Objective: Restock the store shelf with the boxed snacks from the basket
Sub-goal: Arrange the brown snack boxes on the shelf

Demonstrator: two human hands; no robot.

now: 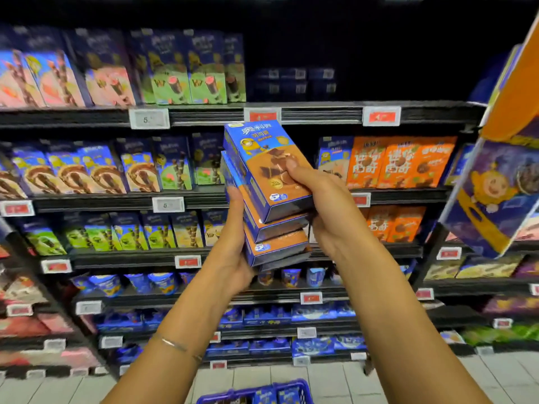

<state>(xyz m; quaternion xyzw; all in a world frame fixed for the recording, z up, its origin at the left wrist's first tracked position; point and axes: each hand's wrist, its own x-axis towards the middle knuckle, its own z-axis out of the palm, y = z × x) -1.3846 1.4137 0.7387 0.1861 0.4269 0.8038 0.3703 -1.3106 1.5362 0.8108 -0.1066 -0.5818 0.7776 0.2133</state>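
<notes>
Before the shelf (291,115), both hands (233,246) grip stacked glossy rectangular snack boxes (271,176).

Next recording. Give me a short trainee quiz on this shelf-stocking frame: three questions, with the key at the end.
1. True or false: the left hand and the right hand both hold the stack of boxes.
2. Where is the blue basket? A) on the top shelf B) low, at the bottom edge of the view C) hooked on the left arm
3. Fill in: the right thumb presses on the ___ box of the stack.
Key: 1 true; 2 B; 3 top.
</notes>
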